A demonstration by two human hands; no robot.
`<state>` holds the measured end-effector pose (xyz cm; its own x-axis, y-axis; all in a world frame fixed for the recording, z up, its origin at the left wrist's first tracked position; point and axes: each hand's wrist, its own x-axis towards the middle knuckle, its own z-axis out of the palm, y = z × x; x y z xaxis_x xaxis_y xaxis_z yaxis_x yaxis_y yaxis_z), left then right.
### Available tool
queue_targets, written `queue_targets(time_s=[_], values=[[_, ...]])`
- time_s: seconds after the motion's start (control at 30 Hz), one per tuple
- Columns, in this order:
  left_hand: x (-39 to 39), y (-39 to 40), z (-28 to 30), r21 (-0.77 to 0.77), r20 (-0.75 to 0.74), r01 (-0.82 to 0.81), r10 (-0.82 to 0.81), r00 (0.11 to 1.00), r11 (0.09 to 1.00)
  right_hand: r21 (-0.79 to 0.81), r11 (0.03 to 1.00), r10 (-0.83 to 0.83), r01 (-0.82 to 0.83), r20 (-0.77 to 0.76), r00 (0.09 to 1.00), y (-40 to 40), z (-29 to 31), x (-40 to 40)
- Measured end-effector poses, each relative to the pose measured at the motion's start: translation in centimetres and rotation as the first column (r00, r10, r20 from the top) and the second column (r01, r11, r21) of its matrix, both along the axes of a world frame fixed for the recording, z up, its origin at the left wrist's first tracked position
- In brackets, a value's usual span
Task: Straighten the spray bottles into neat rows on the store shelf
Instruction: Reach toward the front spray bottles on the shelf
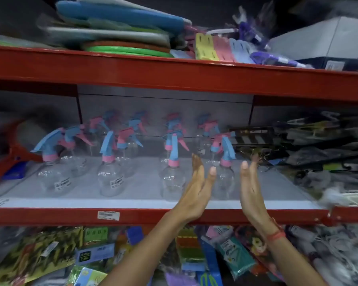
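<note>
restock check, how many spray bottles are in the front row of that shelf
4 in the front row: far left, left of centre, centre, and one between the hands. More stand behind, blurred, some possibly hidden.

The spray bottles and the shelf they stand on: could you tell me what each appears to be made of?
The spray bottles look like clear, glossy plastic: the shelf shows through their bodies and highlights glint on them. Their blue and pink trigger heads seem to be opaque, matte plastic. The shelf's red front beam looks like painted metal with a smooth sheen; the pale grey deck is too blurred to identify.
</note>
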<state>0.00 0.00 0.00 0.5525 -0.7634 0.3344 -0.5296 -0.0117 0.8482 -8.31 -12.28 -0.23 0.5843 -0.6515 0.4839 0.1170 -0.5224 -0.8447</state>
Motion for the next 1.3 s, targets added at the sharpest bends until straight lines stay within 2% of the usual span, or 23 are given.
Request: queue_targets(time_s=[0.1, 0.17, 0.27, 0.37, 0.57, 0.67, 0.77, 0.87, 0.9, 1.0, 1.07, 1.1, 1.13, 1.2, 1.23, 1.3], values=[[0.1, -1.1, 0.5, 0.093, -0.295, 0.014, 0.014, 0.955, 0.996, 0.322, 0.945, 0.114, -0.064, -0.137, 0.984, -1.5, -0.2, 0.5], [0.8, -2.1, 0.3, 0.039, -0.402, 0.058, -0.038, 0.915, 0.998, 0.428, 0.896, 0.199, -0.123, -0.137, 0.970, -2.5, -0.2, 0.7], [1.1, -3.1, 0.4, 0.022, -0.464, 0.085, -0.066, 0.883, 0.996, 0.481, 0.845, 0.299, -0.232, -0.068, 0.952, -2.5, 0.4, 0.8], [0.5, -3.2, 0.6, 0.032, -0.462, 0.096, -0.070, 0.884, 0.995, 0.494, 0.831, 0.340, -0.256, -0.085, 0.937, -2.9, 0.2, 0.6], [-0.8, -1.9, 1.0, 0.111, -0.391, 0.137, -0.084, 0.916, 0.984, 0.472, 0.829, 0.433, -0.299, -0.204, 0.878, -3.8, -0.2, -0.7], [-1.7, -1.3, 1.6, 0.093, -0.329, 0.208, -0.167, 0.929, 0.974, 0.459, 0.831, 0.455, -0.313, -0.240, 0.857, -3.6, -0.1, -2.0], [-2.5, -0.4, 1.9, 0.094, -0.331, 0.256, -0.213, 0.919, 0.962, 0.423, 0.858, 0.426, -0.292, -0.266, 0.865, -2.9, 0.4, -3.3], [-3.0, 0.0, 1.9, 0.099, -0.376, 0.267, -0.212, 0.902, 0.959, 0.418, 0.842, 0.442, -0.341, -0.173, 0.880, -2.0, 1.1, -4.5], [-3.2, 0.0, 1.9, 0.096, -0.383, 0.257, -0.202, 0.901, 0.962, 0.429, 0.837, 0.437, -0.339, -0.152, 0.886, -0.7, 2.7, -7.2], [-3.7, 0.3, 2.2, 0.098, -0.391, 0.241, -0.186, 0.901, 0.965, 0.425, 0.830, 0.454, -0.361, -0.137, 0.880, -5.8, -3.5, -2.0], [-3.4, 0.6, 1.8, 0.111, -0.370, 0.234, -0.178, 0.912, 0.966, 0.361, 0.896, 0.314, -0.259, -0.103, 0.944, -11.4, -10.2, 0.3], [-3.0, 0.7, 1.4, 0.122, -0.365, 0.226, -0.168, 0.916, 0.967, 0.325, 0.916, 0.275, -0.236, -0.079, 0.958, -12.0, -11.1, 0.1], [-2.5, 0.8, 0.9, 0.134, -0.360, 0.211, -0.151, 0.921, 0.968, 0.284, 0.945, 0.198, -0.164, -0.093, 0.976, -10.4, -9.9, -1.3], [-1.7, 1.2, 0.1, 0.119, -0.322, 0.122, -0.078, 0.944, 0.985, 0.214, 0.977, 0.013, -0.007, -0.026, 1.000, -2.2, -2.3, -5.4], [-1.5, 1.5, -0.1, 0.057, -0.304, 0.056, -0.037, 0.952, 0.997, 0.155, 0.987, -0.059, 0.052, 0.044, 0.997, 0.1, -0.4, -7.0], [-1.1, 2.4, -0.2, -0.158, -0.288, -0.073, 0.025, 0.957, 0.985, 0.071, 0.997, -0.045, 0.032, 0.188, 0.981, 2.8, 0.2, -5.8]])
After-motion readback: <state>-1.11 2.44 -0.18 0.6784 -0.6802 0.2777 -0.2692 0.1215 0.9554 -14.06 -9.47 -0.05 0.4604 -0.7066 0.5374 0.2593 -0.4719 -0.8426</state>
